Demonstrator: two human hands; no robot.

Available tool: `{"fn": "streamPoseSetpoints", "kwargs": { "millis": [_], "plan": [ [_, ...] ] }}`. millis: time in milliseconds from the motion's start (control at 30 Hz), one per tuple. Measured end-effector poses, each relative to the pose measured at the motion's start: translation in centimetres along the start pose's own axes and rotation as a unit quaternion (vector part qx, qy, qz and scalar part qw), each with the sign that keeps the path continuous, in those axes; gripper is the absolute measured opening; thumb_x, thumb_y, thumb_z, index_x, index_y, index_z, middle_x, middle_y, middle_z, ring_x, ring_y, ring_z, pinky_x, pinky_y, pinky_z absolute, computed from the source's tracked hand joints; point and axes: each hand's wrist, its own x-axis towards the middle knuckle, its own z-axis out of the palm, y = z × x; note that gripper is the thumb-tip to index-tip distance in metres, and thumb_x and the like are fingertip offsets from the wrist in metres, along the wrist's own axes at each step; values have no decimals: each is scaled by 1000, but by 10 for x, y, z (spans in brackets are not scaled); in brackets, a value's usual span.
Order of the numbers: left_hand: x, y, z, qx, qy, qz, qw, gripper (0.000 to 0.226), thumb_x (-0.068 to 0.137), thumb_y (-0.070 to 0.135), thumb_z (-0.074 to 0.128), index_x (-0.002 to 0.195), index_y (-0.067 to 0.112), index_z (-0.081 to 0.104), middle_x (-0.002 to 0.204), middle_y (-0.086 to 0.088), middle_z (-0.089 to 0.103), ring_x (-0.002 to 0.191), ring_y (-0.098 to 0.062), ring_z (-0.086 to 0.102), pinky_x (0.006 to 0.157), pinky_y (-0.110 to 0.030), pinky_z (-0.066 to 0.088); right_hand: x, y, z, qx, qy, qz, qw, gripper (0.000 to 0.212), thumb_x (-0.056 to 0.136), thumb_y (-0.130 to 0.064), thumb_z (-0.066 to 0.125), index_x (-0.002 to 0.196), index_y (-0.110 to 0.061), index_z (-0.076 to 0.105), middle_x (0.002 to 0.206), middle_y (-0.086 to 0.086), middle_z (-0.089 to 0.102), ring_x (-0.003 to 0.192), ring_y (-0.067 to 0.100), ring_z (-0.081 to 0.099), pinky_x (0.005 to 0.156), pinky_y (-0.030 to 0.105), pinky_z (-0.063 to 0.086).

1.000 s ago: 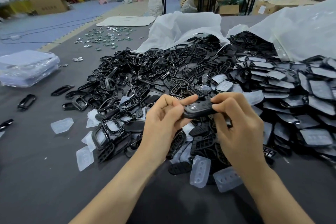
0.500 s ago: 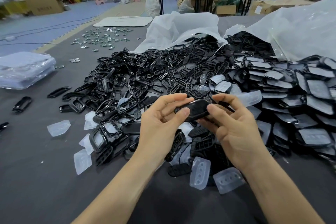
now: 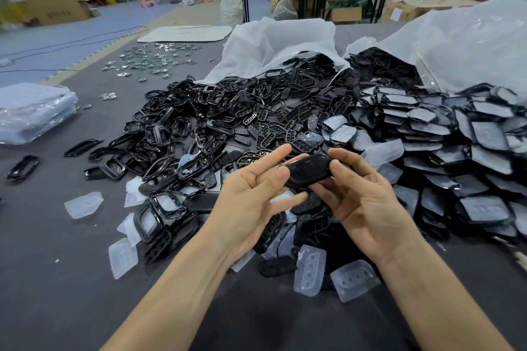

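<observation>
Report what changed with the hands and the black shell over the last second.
The right hand rolled from back-up to palm-up, turning the black shell so its broad face shows; the left hand opened palm-up too. Both kept their hold. The heap of black parts and clear pads lay unchanged.

**Left forearm:** bare, enters from the lower edge and angles up and to the right.
**Left hand** (image 3: 251, 202): palm turned up towards the camera, fingers loosely extended to the right. The thumb tip presses the left end of a small black casing (image 3: 309, 169), and the index finger reaches behind its upper edge in a pinch.
**Right forearm:** bare, enters from the lower right corner and angles up and to the left.
**Right hand** (image 3: 362, 202): palm up, wrist slightly bent. The thumb lies on the right end of the casing, with the fingers curled beneath it.
**Both hands:** meet at mid-frame, raised above the tabletop, fingertips nearly touching.
</observation>
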Motion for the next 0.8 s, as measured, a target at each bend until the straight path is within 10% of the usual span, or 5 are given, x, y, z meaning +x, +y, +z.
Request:
{"fn": "streamPoseSetpoints", "kwargs": {
  "millis": [100, 467, 633, 800],
  "plan": [
    [0, -1, -2, 37, -6, -2, 999, 55, 77, 16, 60, 131, 13, 53, 115, -6, 71, 115, -19, 63, 95, -47, 51, 0, -1, -2, -1, 0, -1, 1000, 19, 67, -10, 66, 86, -12, 69, 85, 9, 73, 72, 16, 71, 61, 24, 58],
    [-10, 6, 15, 153, 8, 138, 978, 63, 79, 21, 68, 138, 27, 45, 104, 2, 74, 111, -4, 62, 100, -20, 43, -5, -14, 2, -1, -20, -12, 1000, 15, 69, -10, 66, 84, -11, 68, 81, 7, 70, 73, 15, 69, 68, 27, 59],
    [-13, 2, 52, 476, -50, 373, 795, 61, 90, 15, 58, 144, 32, 36, 109, 50, 51, 120, -5, 52, 92, -9, 40, -35, -54, -25, -37, 25, 56, 997, 13, 72, -9, 63, 83, -5, 67, 76, 6, 71, 69, 14, 70, 62, 20, 56],
    [-5, -26, 111, 576, -259, 475, 612, 65, 87, -2, 63, 142, 3, 30, 121, 6, 66, 111, -10, 63, 113, -49, 24, -86, -119, -69, -184, 94, 66, 976, 15, 83, -10, 63, 95, -3, 68, 82, 6, 71, 69, 11, 69, 61, 17, 54]
  ]
}}
